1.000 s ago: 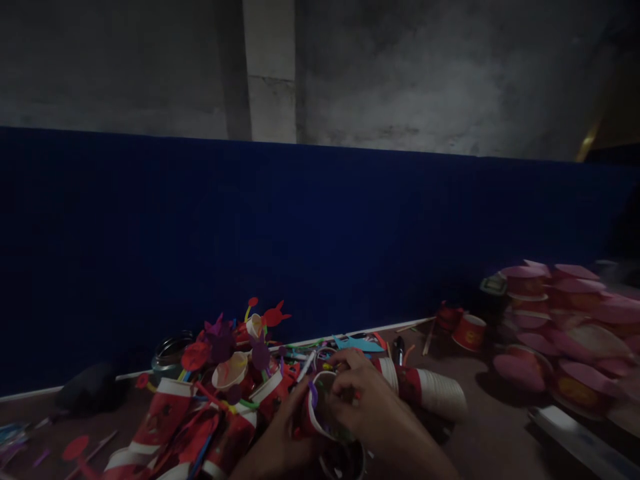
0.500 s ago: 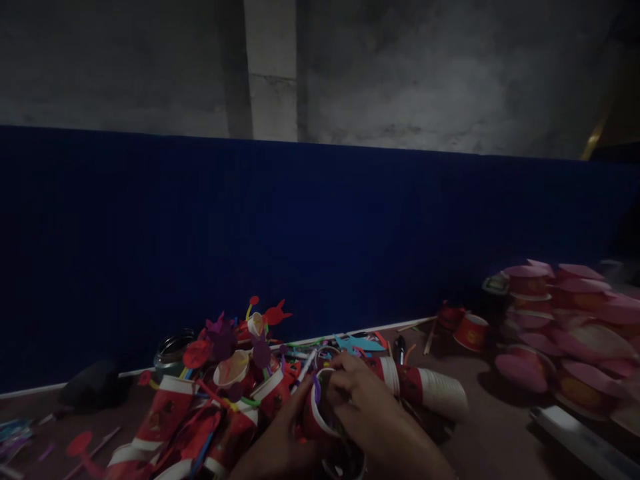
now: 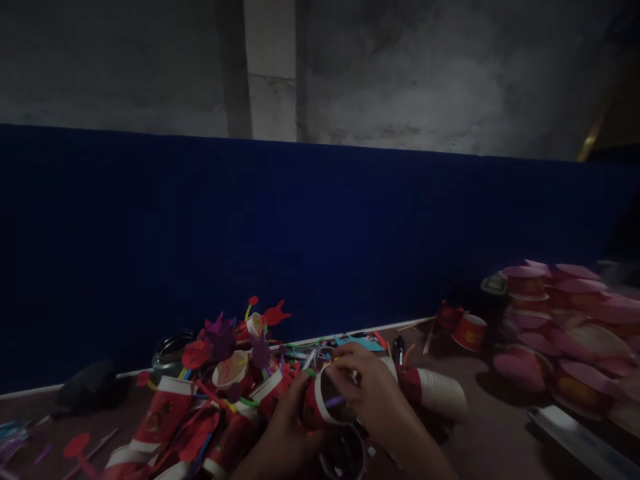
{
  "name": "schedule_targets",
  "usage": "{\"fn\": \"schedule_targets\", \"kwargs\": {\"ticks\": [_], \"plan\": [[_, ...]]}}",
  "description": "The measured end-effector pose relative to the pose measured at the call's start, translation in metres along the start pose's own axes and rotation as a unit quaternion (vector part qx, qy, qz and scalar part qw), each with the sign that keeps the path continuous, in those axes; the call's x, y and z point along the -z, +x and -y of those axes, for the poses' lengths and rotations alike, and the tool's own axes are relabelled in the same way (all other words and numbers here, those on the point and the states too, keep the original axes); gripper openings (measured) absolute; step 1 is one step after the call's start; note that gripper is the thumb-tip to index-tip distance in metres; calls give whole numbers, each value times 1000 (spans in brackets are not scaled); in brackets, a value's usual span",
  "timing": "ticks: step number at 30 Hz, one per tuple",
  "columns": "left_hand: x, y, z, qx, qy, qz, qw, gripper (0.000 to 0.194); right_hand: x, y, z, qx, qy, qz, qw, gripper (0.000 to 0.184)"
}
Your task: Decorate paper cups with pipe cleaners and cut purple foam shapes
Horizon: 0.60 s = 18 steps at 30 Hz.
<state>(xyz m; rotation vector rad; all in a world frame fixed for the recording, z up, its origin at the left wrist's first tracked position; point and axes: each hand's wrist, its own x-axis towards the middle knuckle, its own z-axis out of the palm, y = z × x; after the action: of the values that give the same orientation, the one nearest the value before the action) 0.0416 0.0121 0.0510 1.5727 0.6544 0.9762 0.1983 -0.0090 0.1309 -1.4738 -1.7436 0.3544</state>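
My left hand (image 3: 287,423) is wrapped round a red paper cup (image 3: 311,403) with a white rim, its mouth tipped towards the right. At the rim is my right hand (image 3: 363,383), its thumb and fingers drawn together over the cup's opening; whatever they pinch is too dark to make out. A purple strip (image 3: 334,402) shows inside the cup, and a bit of green (image 3: 310,373) sticks out by my left thumb. Just below the cup stands a dark round container (image 3: 345,453) with small pale scraps in it.
Decorated red cups (image 3: 167,407) with paper shapes are heaped on the left. A nested cup stack (image 3: 440,393) lies to the right of my hands. Pink and red paper bowls (image 3: 580,333) pile up at far right, near a long white object (image 3: 585,440). A blue panel (image 3: 320,233) stands behind.
The cup has turned in my left hand, so its mouth faces further right. The purple strip has shifted from the left rim to lower inside, and green now shows at the rim.
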Motion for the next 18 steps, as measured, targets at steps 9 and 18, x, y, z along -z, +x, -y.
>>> {"fn": "schedule_targets", "kwargs": {"ticks": [9,18], "plan": [[1,7,-3,-78,304,4,950,65,13,-4,0,26,42,80,996,14],[-3,12,8,2,455,-9,891,61,7,-7,5,103,-86,81,988,17]]}}
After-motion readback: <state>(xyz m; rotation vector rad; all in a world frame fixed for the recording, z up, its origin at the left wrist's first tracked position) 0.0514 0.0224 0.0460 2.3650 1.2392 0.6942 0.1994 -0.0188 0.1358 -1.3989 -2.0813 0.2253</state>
